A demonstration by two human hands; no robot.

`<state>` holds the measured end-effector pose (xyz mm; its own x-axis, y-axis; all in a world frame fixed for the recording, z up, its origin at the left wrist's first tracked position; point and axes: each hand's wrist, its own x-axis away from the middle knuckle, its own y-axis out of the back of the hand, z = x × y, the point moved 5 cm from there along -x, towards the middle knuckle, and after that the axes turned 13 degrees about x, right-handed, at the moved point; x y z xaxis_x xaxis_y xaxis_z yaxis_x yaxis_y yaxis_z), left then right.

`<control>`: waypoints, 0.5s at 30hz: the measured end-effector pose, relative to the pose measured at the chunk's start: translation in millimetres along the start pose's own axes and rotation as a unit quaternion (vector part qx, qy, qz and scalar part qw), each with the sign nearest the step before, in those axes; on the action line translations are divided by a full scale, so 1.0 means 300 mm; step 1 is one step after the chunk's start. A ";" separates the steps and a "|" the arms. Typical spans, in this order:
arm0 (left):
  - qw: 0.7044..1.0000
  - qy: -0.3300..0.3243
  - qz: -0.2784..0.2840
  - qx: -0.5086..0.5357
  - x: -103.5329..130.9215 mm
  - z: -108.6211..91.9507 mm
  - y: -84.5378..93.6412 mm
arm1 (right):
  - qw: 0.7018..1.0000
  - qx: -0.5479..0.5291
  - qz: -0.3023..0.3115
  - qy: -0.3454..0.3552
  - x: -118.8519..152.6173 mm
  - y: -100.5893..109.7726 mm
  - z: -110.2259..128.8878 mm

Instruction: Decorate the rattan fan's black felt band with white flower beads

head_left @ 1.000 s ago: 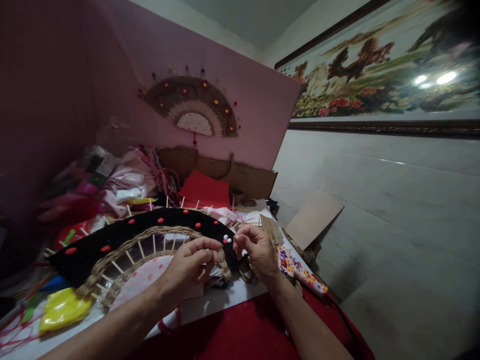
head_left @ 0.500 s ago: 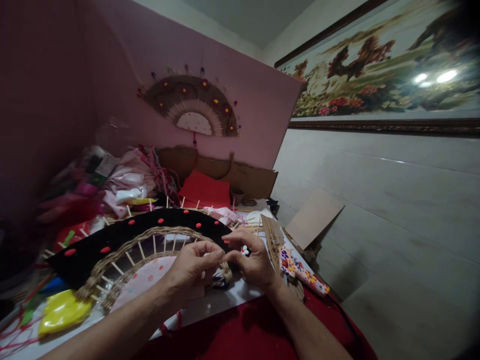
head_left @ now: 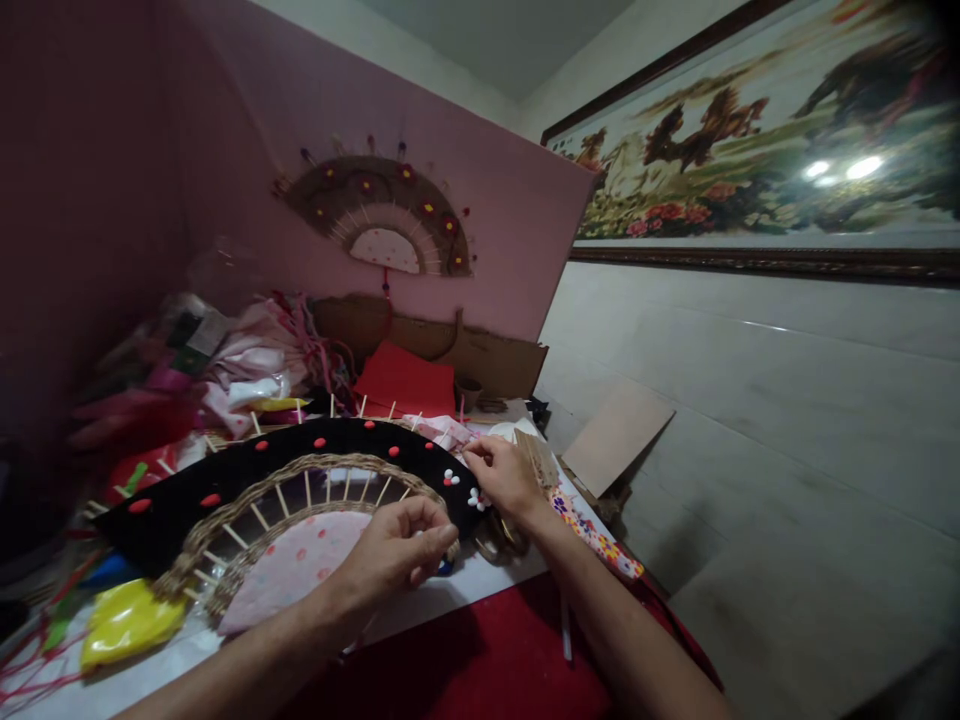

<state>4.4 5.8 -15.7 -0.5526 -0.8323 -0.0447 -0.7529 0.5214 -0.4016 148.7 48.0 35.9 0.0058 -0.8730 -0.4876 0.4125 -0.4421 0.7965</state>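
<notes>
A fan-shaped piece lies on the table, with a black band (head_left: 285, 458) bearing red dots, thin sticks, a braided cord arc (head_left: 225, 510) and a pink dotted centre (head_left: 300, 560). White petals surround red dots near its right end, forming small flowers (head_left: 477, 498). My left hand (head_left: 409, 540) is over the fan's lower right, fingers curled in a pinch; what it holds is hidden. My right hand (head_left: 506, 475) is at the band's right end, thumb and forefinger together just above the flowers; anything between them is too small to make out.
A yellow packet (head_left: 133, 622) lies at the front left. Bags and cloth (head_left: 255, 350) are heaped at the back left, beside red sheets (head_left: 405, 380). A flower-patterned object (head_left: 600, 540) lies right of my right forearm. Another fan (head_left: 382, 210) hangs on the pink board.
My right hand has moved up and away from my left hand, uncovering the flowers at the band's right end. My left hand has shifted slightly right and down. The view has turned slightly right.
</notes>
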 end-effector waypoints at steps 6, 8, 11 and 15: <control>1.000 0.007 0.004 -0.023 0.013 0.005 -0.002 | 0.996 0.073 0.052 -0.010 -0.062 -0.041 0.045; 1.000 0.006 0.005 -0.024 0.016 -0.002 -0.006 | 0.995 0.066 0.074 -0.013 -0.080 -0.069 0.041; 1.000 0.011 0.001 -0.027 0.018 -0.005 -0.006 | 0.995 0.053 0.082 -0.018 -0.099 -0.099 0.029; 1.000 0.006 0.007 -0.025 0.018 -0.001 0.000 | 0.997 0.035 0.054 -0.037 -0.111 -0.107 0.011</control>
<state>1.5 1.4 -15.5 -0.5666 -0.8231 -0.0383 -0.7624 0.5414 -0.3544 132.2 90.5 27.9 -0.0218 -0.9283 -0.3712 0.3492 -0.3550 0.8672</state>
